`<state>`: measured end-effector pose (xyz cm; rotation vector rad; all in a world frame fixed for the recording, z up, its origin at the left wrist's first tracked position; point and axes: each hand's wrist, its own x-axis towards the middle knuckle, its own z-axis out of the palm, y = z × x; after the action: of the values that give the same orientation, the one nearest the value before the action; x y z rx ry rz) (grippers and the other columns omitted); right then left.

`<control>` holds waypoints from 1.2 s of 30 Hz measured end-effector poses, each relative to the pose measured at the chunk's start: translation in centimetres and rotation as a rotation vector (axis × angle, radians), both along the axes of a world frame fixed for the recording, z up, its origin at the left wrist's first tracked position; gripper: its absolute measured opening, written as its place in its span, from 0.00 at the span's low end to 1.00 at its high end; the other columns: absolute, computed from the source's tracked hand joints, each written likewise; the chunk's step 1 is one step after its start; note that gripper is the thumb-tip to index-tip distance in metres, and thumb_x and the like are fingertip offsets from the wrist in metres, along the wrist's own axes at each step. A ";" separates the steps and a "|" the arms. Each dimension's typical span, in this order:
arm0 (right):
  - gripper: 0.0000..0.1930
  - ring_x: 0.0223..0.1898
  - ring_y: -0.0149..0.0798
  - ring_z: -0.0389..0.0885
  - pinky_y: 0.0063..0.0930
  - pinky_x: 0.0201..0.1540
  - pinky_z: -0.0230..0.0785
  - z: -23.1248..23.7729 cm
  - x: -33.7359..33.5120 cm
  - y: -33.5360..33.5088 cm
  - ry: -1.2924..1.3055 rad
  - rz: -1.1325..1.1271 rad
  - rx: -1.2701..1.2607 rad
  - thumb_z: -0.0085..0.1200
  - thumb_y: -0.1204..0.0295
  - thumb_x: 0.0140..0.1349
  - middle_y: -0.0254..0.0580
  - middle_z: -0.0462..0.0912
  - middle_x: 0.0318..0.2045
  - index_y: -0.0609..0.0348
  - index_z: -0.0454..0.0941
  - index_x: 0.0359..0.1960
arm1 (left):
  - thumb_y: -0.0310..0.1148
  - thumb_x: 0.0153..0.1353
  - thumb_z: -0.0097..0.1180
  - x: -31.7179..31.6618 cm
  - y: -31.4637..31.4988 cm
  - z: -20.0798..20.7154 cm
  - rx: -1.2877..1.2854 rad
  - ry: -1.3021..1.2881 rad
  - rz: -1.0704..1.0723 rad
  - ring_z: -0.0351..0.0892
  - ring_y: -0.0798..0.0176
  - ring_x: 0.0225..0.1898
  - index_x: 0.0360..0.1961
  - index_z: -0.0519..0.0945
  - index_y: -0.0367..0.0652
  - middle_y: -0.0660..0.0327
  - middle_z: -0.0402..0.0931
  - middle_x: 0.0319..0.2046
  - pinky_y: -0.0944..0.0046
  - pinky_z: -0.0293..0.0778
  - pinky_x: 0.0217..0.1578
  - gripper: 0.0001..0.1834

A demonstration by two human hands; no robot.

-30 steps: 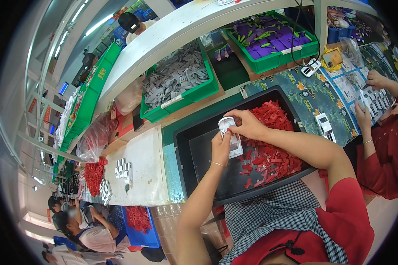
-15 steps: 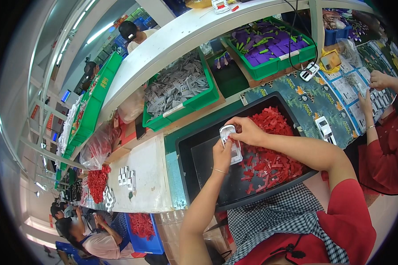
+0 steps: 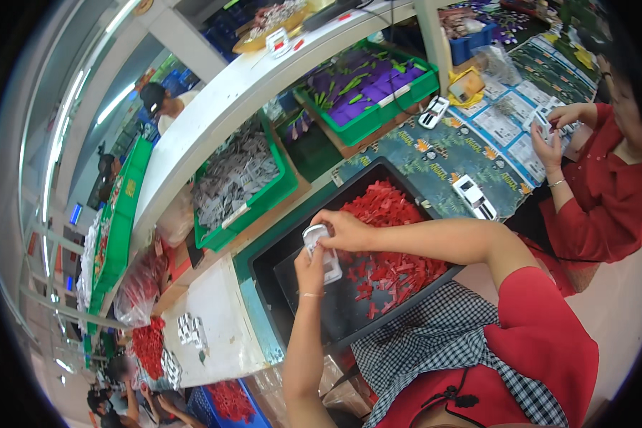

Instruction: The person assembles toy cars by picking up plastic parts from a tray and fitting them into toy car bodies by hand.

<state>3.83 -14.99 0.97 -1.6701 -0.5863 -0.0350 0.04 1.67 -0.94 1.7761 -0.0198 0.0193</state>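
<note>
Over a black tray (image 3: 272,274) I hold a white toy car body shell (image 3: 331,267), its hollow side partly showing. My left hand (image 3: 309,268) is closed around its near side, thumb up along it. My right hand (image 3: 344,231) grips the far end, fingers bent over the rim. Whether a small part sits between my right fingertips is hidden. Beneath and to the right of my hands, a heap of small red plastic pieces (image 3: 399,274) fills much of the tray.
Ahead stand a green crate of grey parts (image 3: 239,182) and a green crate of purple and lime parts (image 3: 378,85). White toy cars (image 3: 474,196) lie on the patterned cloth. At right a co-worker (image 3: 585,171) handles a white piece. Several white shells (image 3: 191,329) rest on the left board.
The view has swung to the right, so more of the co-worker shows and everything sits further left in the picture. Both my hands still hold the car shell, fingers slightly shifted.
</note>
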 end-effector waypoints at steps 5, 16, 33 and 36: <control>0.21 0.34 0.29 0.75 0.25 0.39 0.70 0.0 -0.2 -0.6 -0.009 0.113 0.217 0.59 0.62 0.59 0.39 0.76 0.37 0.63 0.71 0.48 | 0.34 0.63 0.50 -1.4 2.5 6.8 -0.285 -0.074 0.236 0.82 0.61 0.33 0.44 0.74 0.39 0.55 0.80 0.34 0.66 0.76 0.31 0.12; 0.12 0.47 0.47 0.73 0.39 0.48 0.69 4.2 -3.8 -12.1 -0.320 -0.119 -0.502 0.54 0.68 0.55 0.44 0.74 0.43 0.54 0.74 0.42 | 0.37 0.58 0.58 -7.3 32.7 -3.8 1.310 -0.095 0.860 0.67 0.46 0.49 0.65 0.61 0.53 0.50 0.65 0.50 0.51 0.68 0.45 0.33; 0.29 0.56 0.56 0.65 0.42 0.55 0.64 -8.3 -10.5 -25.7 -0.139 -0.866 -0.765 0.60 0.73 0.47 0.51 0.65 0.56 0.52 0.67 0.54 | 0.32 0.59 0.54 -1.8 21.9 2.4 0.831 -0.621 0.595 0.56 0.46 0.63 0.63 0.61 0.38 0.47 0.57 0.63 0.50 0.57 0.59 0.31; 0.23 0.50 0.51 0.74 0.36 0.53 0.66 -4.9 -9.0 -26.3 0.029 -0.804 -0.287 0.58 0.73 0.50 0.52 0.75 0.48 0.58 0.71 0.51 | 0.31 0.58 0.55 -4.9 9.9 6.2 0.593 -0.587 0.343 0.55 0.47 0.65 0.62 0.62 0.38 0.49 0.57 0.63 0.55 0.54 0.62 0.31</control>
<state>-5.22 -41.27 -3.96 -2.0880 0.1419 -0.5257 -4.87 11.60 5.26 2.2831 -0.1577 0.8581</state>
